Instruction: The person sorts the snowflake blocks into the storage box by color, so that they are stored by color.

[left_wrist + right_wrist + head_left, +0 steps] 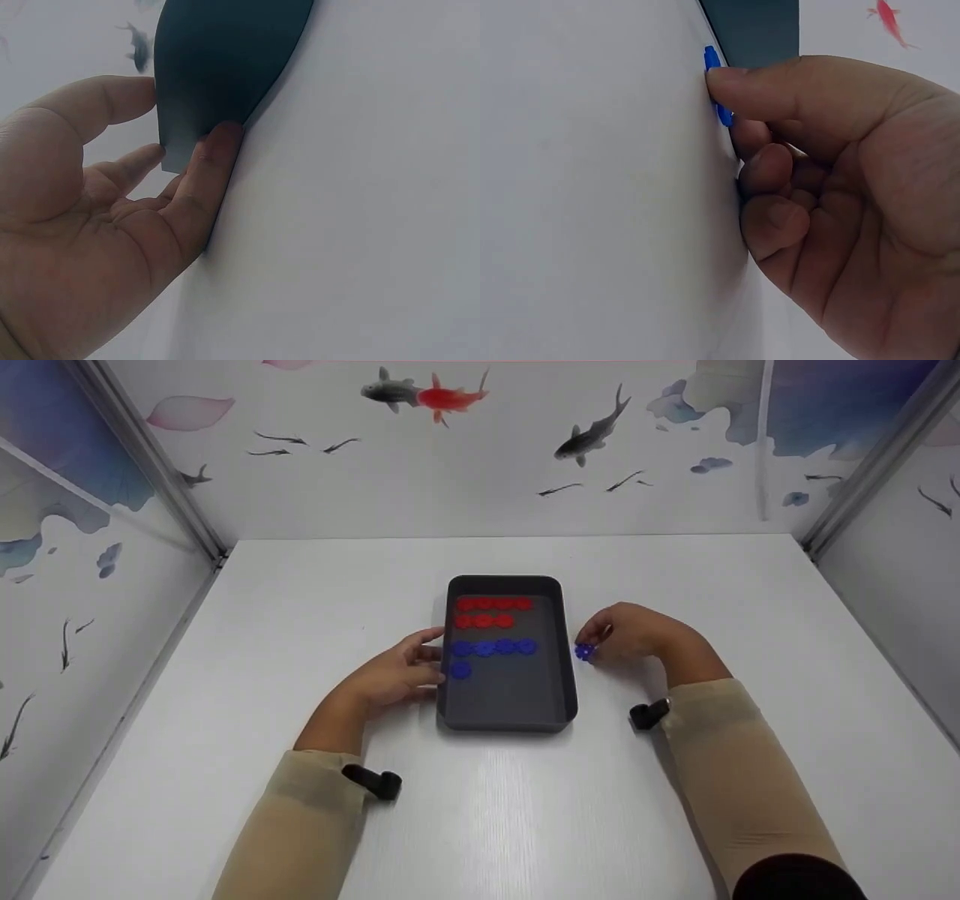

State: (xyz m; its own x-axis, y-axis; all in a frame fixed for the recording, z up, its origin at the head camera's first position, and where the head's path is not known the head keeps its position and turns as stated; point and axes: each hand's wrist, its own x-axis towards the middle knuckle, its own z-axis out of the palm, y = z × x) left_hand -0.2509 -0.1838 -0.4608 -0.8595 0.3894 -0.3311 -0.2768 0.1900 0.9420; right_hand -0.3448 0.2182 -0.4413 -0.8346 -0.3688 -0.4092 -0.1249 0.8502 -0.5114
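Observation:
A dark grey rectangular tray [517, 701] lies on the table with its long sides running away from me. My left hand [394, 675] rests against the tray's left wall, its fingertips touching the outside; in the left wrist view the fingers [196, 191] lie along the wall. To the right of the tray, my right hand [630, 636] pinches a small blue notched disc [584, 652] between thumb and fingers. Seen edge-on in the right wrist view, the blue disc [724, 114] is low over the table.
Inside the tray are two rows of red discs [484, 621] at the far end. Below them are a row of several blue discs [485, 648] and a single blue disc [460, 669]. Printed wall panels [495, 502] enclose the white table [510, 825].

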